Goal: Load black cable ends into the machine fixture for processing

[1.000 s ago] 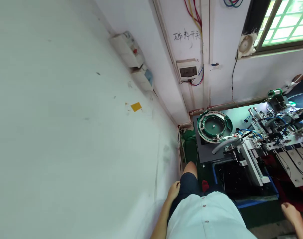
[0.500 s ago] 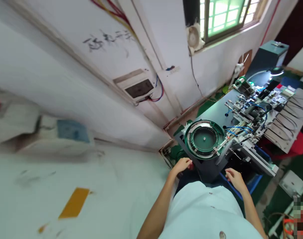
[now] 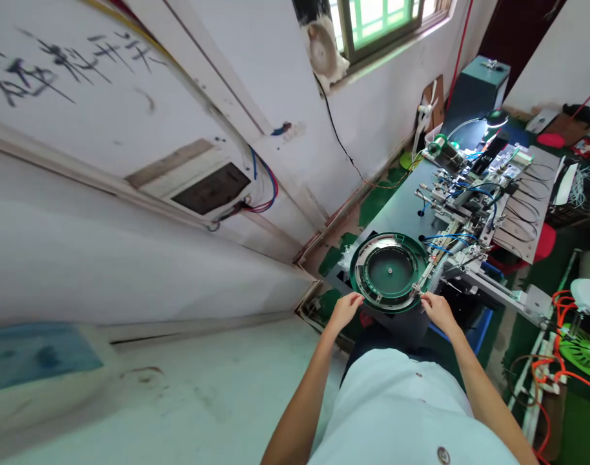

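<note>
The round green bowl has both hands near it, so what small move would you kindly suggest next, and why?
Perhaps bring the left hand and right hand into light contact with the bowl: both are at its near edge, one toward each side, and I cannot tell whether either touches it.

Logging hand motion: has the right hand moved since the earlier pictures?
Yes, the right hand moved toward the round green bowl, from well away to beside its rim.

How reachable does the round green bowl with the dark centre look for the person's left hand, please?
Probably yes: the left hand is already right by the near rim of the bowl, and nothing visible stands between them.
</note>
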The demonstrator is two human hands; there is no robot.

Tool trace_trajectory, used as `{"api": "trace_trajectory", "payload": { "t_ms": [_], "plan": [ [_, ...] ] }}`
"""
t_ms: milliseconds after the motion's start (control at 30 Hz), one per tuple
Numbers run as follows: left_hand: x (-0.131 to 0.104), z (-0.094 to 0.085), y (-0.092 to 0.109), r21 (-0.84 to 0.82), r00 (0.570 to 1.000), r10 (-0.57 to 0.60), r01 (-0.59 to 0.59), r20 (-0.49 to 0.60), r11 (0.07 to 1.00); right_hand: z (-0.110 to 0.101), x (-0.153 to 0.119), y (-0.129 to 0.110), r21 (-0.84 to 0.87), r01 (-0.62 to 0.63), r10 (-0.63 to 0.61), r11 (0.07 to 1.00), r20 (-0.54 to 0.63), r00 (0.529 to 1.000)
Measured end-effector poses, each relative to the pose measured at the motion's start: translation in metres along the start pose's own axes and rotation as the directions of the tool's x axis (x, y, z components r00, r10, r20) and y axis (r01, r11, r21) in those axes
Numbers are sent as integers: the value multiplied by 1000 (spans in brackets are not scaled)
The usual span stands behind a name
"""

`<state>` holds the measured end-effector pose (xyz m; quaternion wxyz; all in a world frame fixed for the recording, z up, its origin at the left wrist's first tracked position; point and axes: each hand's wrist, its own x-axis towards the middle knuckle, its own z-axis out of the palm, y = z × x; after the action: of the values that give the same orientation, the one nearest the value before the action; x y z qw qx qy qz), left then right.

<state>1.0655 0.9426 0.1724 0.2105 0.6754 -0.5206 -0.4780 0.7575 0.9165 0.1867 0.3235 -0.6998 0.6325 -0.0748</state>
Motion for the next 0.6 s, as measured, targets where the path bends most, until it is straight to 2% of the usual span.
{"api": "trace_trajectory", "payload": {
  "t_ms": [133, 267, 500, 600],
  "plan": [
    [2, 13, 12, 2, 999, 34, -34, -7, 999, -4, 13, -4, -41, 25, -25, 999, -9, 1000],
    [-2, 16, 18, 9, 999, 43, -43, -15, 999, -6, 33, -11, -60, 78, -78, 995, 2, 997],
    [-15, 16, 15, -11, 999, -8, 7, -39, 1000, 3, 74, -31, -44, 172, -171, 984, 27, 985],
    [-22, 18, 11, -17, 999, -31, 31, -40, 999, 13, 100, -46, -63, 186, -187, 981, -9, 982]
  ]
}}
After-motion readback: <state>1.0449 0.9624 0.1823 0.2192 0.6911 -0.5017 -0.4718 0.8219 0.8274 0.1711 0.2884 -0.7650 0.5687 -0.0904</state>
